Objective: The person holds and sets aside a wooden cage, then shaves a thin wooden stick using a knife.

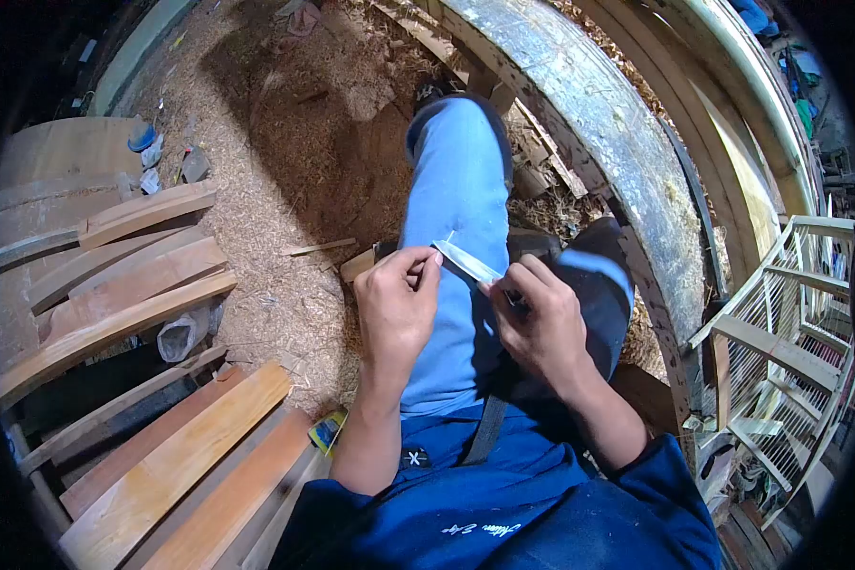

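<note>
A narrow white strip, which looks like folded paper, stretches between my two hands above my blue trouser leg. At its upper left end, my left hand pinches it between thumb and forefinger. My right hand grips the lower right end, with its fingers curled in. A thin pale sliver sticks up near the left end; I cannot tell whether it belongs to the strip.
Sawdust and shavings cover the ground. Wooden boards lie stacked at the left, beside a crumpled plastic bag. A long worn beam curves past on the right. A slatted wooden cage stands at the far right.
</note>
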A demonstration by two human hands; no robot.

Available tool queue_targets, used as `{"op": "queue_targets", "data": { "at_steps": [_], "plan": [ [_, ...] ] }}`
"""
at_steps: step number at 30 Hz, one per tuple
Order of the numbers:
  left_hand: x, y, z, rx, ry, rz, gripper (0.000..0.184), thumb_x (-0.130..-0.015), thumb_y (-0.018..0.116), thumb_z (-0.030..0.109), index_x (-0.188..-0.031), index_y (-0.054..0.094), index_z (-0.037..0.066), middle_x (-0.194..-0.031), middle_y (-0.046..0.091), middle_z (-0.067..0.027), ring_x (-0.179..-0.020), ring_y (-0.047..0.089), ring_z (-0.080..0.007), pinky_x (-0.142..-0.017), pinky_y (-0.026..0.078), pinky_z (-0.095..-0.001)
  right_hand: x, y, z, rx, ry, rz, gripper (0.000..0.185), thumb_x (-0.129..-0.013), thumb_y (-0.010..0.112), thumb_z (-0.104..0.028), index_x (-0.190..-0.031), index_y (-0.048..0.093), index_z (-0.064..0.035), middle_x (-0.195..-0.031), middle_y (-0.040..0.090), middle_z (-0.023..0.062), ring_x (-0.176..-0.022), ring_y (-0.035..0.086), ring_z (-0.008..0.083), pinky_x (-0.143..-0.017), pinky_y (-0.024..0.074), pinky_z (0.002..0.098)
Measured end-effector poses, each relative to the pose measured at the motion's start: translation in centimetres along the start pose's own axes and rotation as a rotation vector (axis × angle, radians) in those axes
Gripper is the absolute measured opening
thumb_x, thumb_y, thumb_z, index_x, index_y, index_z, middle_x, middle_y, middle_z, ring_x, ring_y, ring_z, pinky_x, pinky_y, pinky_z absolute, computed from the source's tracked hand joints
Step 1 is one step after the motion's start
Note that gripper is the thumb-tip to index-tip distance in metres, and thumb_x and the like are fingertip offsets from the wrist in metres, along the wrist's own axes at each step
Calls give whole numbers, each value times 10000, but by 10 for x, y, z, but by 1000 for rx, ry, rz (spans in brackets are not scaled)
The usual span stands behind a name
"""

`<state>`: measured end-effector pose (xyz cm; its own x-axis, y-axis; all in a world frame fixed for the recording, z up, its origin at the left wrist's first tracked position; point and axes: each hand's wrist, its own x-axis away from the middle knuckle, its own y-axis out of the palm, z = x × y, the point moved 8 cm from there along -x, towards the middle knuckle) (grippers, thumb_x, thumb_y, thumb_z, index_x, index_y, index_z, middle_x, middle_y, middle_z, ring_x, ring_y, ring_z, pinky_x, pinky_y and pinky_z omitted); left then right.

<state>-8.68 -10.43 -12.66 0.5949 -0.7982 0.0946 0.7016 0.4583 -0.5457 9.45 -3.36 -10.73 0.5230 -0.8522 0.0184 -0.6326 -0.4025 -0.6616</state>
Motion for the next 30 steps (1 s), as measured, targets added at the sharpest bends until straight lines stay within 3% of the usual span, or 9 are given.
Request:
{"op": "queue_targets", "data": {
  "at_steps": [5, 9, 11, 16, 19, 23, 26, 27, 30],
  "plan": [
    [3, 0, 1, 36, -7, 9, 160, -945, 770, 135, -980, 789, -19, -724, 740, -69, -603, 656, -67, -557, 511, -242, -7, -20, 5, -16, -49, 192, 190, -907, 762, -86, -854, 594, -16, -846, 593, 141, -731, 649, 367, -628, 499, 435],
    [7, 2, 3, 90, -50, -28, 165, -952, 768, 146, -1004, 792, -9, -718, 735, -58, -584, 637, -55, -539, 499, -232, -6, -24, 32, -243, 37, 283, 141, -920, 767, -50, -967, 648, 9, -833, 628, 95, -658, 586, 167, -584, 444, 299],
    [7, 4, 2, 81, -55, -45, 168, -954, 767, 148, -1013, 791, -7, -717, 735, -57, -582, 634, -54, -537, 498, -230, 3, -6, 55, -811, 527, 105, 224, -929, 767, -43, -1109, 644, 7, -876, 648, 50, -669, 574, 122, -579, 433, 260],
    [4, 5, 2, 54, -74, -57, 176, -962, 760, 163, -1025, 794, 2, -706, 731, -58, -561, 626, -55, -525, 486, -230, 22, 32, 66, -1485, 751, -25, 534, -1026, 653, -99, -1516, 476, 19, -1100, 706, 153, -961, 747, 218, -757, 645, 313],
    [3, 6, 1, 41, -63, -62, 173, -964, 755, 158, -1026, 794, 1, -706, 732, -62, -552, 623, -59, -522, 485, -234, 28, 42, 59, -1622, 624, -161, 492, -1089, 569, -197, -1545, 475, -39, -996, 701, 135, -742, 710, 186, -597, 587, 269],
    [2, 4, 5, 36, -54, -78, 175, -962, 755, 153, -1016, 791, -10, -706, 731, -68, -569, 631, -64, -532, 489, -239, 32, 40, 52, -1444, 537, -185, 442, -1087, 584, -207, -1504, 552, -64, -952, 701, 97, -692, 679, 164, -579, 527, 233],
    [3, 4, 6, 21, -36, -75, 149, -945, 754, 113, -998, 786, -23, -711, 732, -77, -590, 640, -70, -551, 499, -248, 23, 20, 39, -630, 230, 31, 313, -955, 719, -10, -1267, 737, -24, -934, 753, 99, -709, 673, 155, -699, 548, 277],
    [3, 3, 5, 12, 3, -68, 134, -936, 752, 94, -992, 784, -24, -718, 734, -82, -601, 645, -71, -562, 505, -251, 17, 10, 21, -449, -55, 118, 322, -910, 755, 6, -1230, 755, -35, -875, 742, 122, -678, 655, 164, -661, 538, 304],
    [5, 1, 10, -31, 48, -56, 117, -914, 749, 59, -983, 781, -29, -735, 740, -92, -618, 657, -77, -578, 515, -256, 16, 15, 10, -357, -102, 40, 337, -899, 773, -16, -1227, 770, -91, -763, 649, 133, -620, 626, 223, -569, 488, 353]
  ]
}}
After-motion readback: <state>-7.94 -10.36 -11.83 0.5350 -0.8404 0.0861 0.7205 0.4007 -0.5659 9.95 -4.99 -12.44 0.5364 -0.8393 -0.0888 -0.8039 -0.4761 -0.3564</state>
